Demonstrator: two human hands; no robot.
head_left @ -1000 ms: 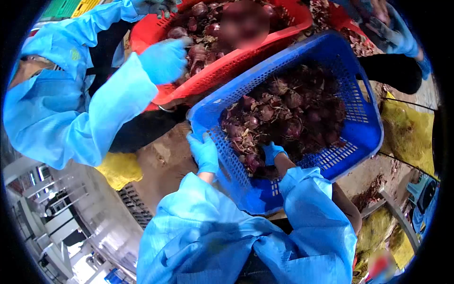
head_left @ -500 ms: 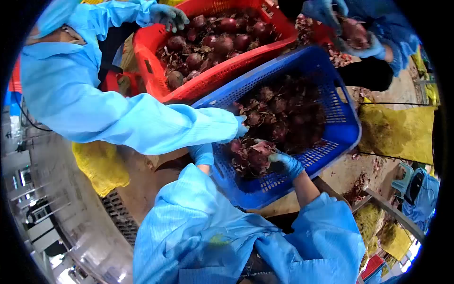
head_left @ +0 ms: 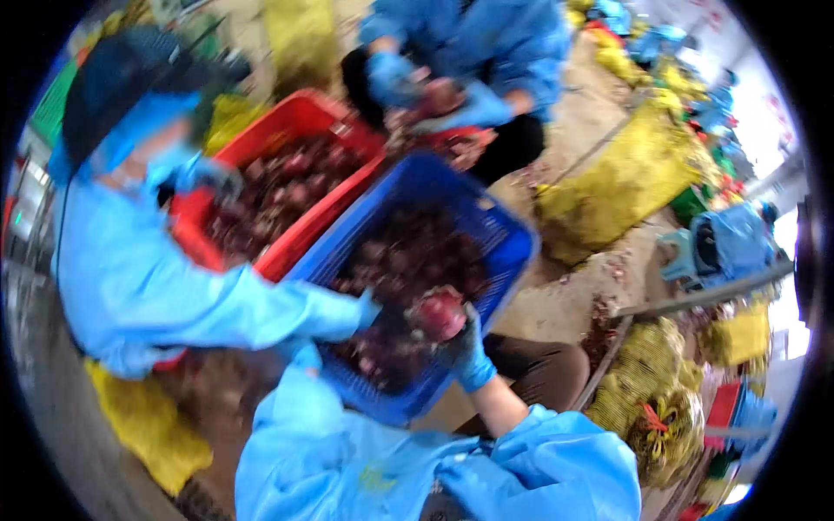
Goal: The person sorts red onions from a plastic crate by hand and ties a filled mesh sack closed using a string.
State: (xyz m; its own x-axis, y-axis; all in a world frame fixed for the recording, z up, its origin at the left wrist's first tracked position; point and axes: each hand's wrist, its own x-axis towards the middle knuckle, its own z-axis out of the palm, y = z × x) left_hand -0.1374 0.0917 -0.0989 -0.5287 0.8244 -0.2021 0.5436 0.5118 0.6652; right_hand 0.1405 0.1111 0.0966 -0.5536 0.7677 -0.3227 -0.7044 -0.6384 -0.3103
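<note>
My right hand, in a blue glove, holds a large red onion over the near right part of the blue basket. Dark red onions with loose skins lie in that basket. My left hand is at the basket's near left edge, mostly hidden behind a co-worker's sleeve, its fingers out of sight. The co-worker's gloved hand reaches into the same basket, left of the held onion. The picture is blurred by motion.
A red basket of onions stands against the blue one at the left, beside the capped co-worker. Another person at the top handles an onion. Yellow sacks and net bags lie at the right; a yellow sack lies lower left.
The view has swung right, so the baskets appear further left. My right hand has lifted the onion from among the others. The co-worker's arm has come across into the blue basket.
</note>
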